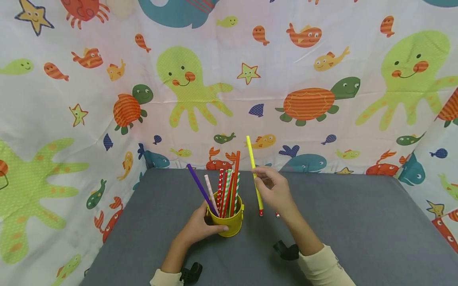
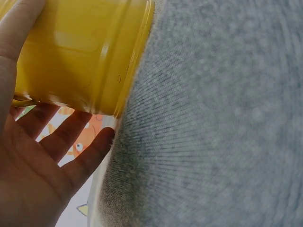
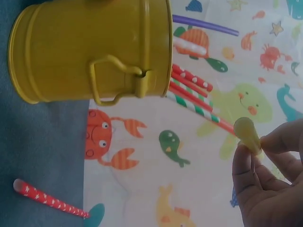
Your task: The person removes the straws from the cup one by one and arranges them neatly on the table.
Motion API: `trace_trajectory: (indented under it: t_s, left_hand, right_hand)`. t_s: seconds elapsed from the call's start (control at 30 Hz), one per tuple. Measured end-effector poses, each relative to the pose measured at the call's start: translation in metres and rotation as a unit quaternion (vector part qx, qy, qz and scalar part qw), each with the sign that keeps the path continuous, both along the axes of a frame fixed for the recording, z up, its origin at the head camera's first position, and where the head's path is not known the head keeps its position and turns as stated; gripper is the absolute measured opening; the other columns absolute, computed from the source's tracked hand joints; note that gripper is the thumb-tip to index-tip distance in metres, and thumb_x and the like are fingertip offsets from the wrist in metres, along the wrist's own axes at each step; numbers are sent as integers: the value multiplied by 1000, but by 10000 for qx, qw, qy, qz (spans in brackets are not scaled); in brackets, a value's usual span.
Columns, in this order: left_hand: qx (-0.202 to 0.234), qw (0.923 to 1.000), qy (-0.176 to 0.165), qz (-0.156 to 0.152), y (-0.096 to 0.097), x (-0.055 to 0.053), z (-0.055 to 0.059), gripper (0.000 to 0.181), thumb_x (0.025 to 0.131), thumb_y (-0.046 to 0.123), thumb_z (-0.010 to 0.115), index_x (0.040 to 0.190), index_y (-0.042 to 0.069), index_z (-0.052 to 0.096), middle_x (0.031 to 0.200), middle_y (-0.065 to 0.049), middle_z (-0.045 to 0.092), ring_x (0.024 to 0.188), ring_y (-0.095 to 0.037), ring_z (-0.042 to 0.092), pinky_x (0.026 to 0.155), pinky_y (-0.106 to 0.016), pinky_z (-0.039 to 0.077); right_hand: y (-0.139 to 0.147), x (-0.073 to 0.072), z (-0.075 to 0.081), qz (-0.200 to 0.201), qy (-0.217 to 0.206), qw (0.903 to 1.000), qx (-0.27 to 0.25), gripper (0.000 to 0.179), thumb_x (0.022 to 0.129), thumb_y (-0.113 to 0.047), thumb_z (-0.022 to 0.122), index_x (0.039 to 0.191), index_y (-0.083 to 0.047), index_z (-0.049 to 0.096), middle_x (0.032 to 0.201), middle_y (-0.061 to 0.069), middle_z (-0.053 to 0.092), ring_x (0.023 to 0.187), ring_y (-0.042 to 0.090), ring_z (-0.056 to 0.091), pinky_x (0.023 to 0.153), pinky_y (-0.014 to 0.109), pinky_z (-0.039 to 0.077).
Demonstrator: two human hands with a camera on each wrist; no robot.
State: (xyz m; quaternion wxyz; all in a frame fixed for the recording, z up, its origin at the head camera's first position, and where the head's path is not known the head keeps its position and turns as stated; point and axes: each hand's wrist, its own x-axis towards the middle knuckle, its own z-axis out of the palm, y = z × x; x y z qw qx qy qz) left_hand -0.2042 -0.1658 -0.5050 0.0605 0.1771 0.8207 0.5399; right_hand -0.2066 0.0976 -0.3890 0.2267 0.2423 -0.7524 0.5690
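Note:
A small yellow bucket [image 1: 231,225] stands upright on the table, filled with several straws [image 1: 228,194]: red, white-dotted, green-striped and a purple one leaning left. My left hand [image 1: 200,226] grips its left side, thumb across the front; in the left wrist view the fingers [image 2: 66,135] reach behind it. To the bucket's right, my right hand [image 1: 273,188] pinches a yellow straw [image 1: 251,155], held nearly upright. The right wrist view shows that straw's round end [image 3: 245,127] between thumb and fingertips, apart from the bucket.
A red straw with white stars [image 3: 52,202] lies on the grey table [image 1: 343,222] right of the bucket. Red tips [image 1: 277,215] show near the right hand. A sea-animal cloth [image 1: 214,99] hangs behind and at the sides. The bucket's wire handle [image 3: 106,97] hangs at its side.

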Motion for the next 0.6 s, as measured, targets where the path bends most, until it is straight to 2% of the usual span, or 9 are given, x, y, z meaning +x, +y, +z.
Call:
trace_trajectory:
  t_s: [0.13,0.2,0.23,0.3,0.6]
  left_hand:
    - [-16,10000,-33,16,1,0,1,92,74,28,92,149,18,38,134,1,60,119,-15,59,103,-43,46]
    - [-11,10000,-5,48,-1,-3,-9,93,74,29,92,149,21,38,134,3,59,119,-15,59,104,-43,45]
    - [-8,10000,-2,60,-1,-5,-14,94,73,30,92,149,24,37,134,4,59,119,-14,59,104,-43,45]
    - [-1,10000,22,53,-1,-5,-15,93,73,32,92,148,25,38,134,5,59,119,-13,59,104,-42,46]
    - [-28,10000,-9,33,-2,-5,-14,91,74,36,91,147,28,39,134,7,59,120,-12,58,104,-42,45]
  right_hand:
    - [10,-13,-19,-239,-281,9993,90,24,90,12,65,113,5,69,109,19,68,92,30,65,76,26,56]
    - [16,-19,-29,-356,-412,9984,142,23,91,7,67,113,0,70,106,14,70,91,26,66,74,27,56]
    - [19,-20,-30,-423,-452,9979,184,22,91,6,68,112,0,70,104,11,70,90,24,66,74,27,56]
    - [24,-22,-32,-530,-528,9969,255,21,91,4,68,111,-2,71,104,9,70,89,22,66,73,28,56]
    - [48,-29,-45,-983,-688,9909,602,20,89,4,71,108,-1,72,109,10,69,90,23,66,74,33,57]
